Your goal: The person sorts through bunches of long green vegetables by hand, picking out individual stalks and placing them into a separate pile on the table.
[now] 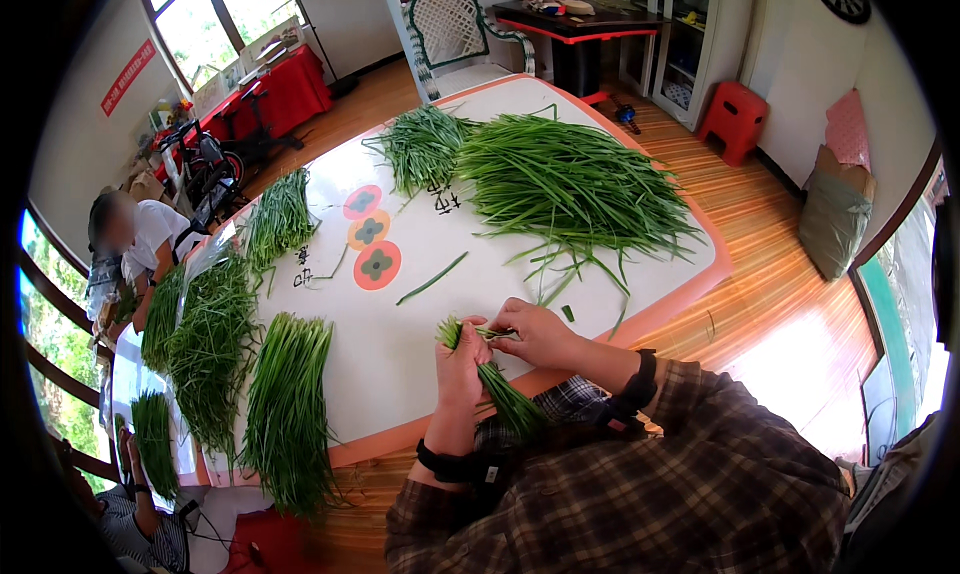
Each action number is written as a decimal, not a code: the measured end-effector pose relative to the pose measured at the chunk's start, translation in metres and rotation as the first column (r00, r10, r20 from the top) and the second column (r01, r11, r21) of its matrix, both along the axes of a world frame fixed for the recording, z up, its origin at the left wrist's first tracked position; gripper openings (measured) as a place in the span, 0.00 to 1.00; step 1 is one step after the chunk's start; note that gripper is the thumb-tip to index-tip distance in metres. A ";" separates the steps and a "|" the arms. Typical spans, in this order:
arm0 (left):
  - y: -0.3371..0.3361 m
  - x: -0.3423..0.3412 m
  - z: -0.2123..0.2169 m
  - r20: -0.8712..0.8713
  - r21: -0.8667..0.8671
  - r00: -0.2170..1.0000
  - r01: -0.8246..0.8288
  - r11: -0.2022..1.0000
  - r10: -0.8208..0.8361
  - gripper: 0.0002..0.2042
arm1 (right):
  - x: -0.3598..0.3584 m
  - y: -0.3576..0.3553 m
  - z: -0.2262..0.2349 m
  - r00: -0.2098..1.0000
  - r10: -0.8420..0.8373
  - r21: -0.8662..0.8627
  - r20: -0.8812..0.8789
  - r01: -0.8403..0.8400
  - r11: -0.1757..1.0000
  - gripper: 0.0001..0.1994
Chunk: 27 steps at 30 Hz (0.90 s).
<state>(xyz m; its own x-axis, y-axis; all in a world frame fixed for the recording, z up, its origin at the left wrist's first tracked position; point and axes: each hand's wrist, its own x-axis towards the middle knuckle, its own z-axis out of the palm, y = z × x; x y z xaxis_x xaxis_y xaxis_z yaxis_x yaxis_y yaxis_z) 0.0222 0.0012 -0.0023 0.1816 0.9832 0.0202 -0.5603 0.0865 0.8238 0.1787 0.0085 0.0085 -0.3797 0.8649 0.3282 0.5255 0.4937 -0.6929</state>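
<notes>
I see the left hand (460,364) wrapped round a small bunch of long, thin green leaves (510,399). The right hand (536,334) has narrow fingers beside it; I can't tell what they pinch. Leaf tips hang past the orange-edged white table (395,384).

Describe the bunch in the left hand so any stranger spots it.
From the white table, find the near edge by the brown plaid shirt. There the left hand grips a slim bunch of green stalks, pale ends pointing away from the body. Unlike the larger piles lying on that table, it is held.
</notes>
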 end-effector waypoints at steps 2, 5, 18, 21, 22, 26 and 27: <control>0.003 -0.002 -0.011 0.067 0.020 0.996 -0.062 0.998 0.061 0.13 | 0.009 -0.004 0.008 0.983 -0.031 -0.036 0.180 0.038 0.999 0.08; 0.002 0.000 -0.010 -0.001 0.052 0.977 -0.214 0.975 0.214 0.14 | 0.033 -0.002 0.014 0.958 -0.132 0.024 0.253 0.130 0.991 0.07; 0.001 -0.012 0.003 0.183 -0.025 0.983 0.019 1.000 -0.015 0.09 | 0.068 0.072 0.020 0.888 -0.332 0.214 0.319 0.274 0.938 0.05; 0.001 -0.012 0.006 0.189 -0.039 0.980 0.069 0.997 -0.061 0.07 | 0.064 0.086 0.011 0.792 -0.379 0.229 0.478 0.305 0.925 0.06; 0.001 -0.012 0.006 0.205 -0.045 0.977 0.069 0.997 -0.059 0.08 | 0.063 0.088 0.011 0.803 -0.375 0.216 0.464 0.308 0.927 0.06; 0.000 -0.013 0.006 0.182 -0.057 0.983 0.017 0.998 -0.007 0.11 | 0.046 0.080 0.019 0.934 -0.281 0.163 0.220 0.248 0.955 0.06; -0.001 -0.011 0.006 0.161 -0.056 0.987 0.000 0.998 0.009 0.12 | 0.040 0.069 0.024 0.964 -0.239 0.154 0.113 0.221 0.963 0.06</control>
<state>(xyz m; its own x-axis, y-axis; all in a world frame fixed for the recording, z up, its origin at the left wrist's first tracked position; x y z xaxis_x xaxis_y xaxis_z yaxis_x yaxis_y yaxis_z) 0.0112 -0.0001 0.0040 0.1756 0.9844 -0.0063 -0.6861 0.1270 0.7163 0.2184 0.0777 0.0326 -0.2228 0.8833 0.4125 0.7170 0.4352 -0.5445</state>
